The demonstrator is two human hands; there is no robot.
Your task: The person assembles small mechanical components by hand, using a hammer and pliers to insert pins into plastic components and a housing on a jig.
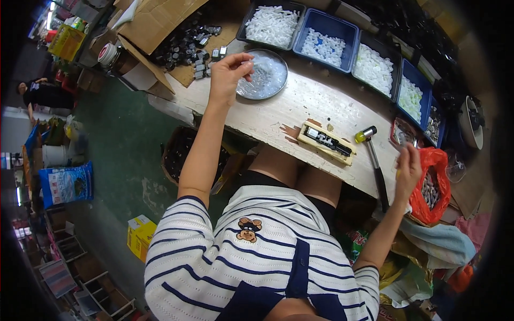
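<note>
Our left hand [227, 72] pinches small clear pieces over the round metal dish [265, 80]; our right hand [409, 168] grips something unclear beside the orange plastic bag [436, 187]. Pick lightly.

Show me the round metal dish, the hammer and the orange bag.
Round metal dish [266, 77], head view, centre of its pan.
Hammer [376, 166], head view, middle of its dark handle.
Orange bag [440, 163], head view, its upper side.

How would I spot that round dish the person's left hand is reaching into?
Start at the long white worktable and look to its left end, just before the row of blue and black bins of white parts. The round metal dish sits there under the left hand. It is the only circular, silvery container; its neighbours are rectangular.
</note>
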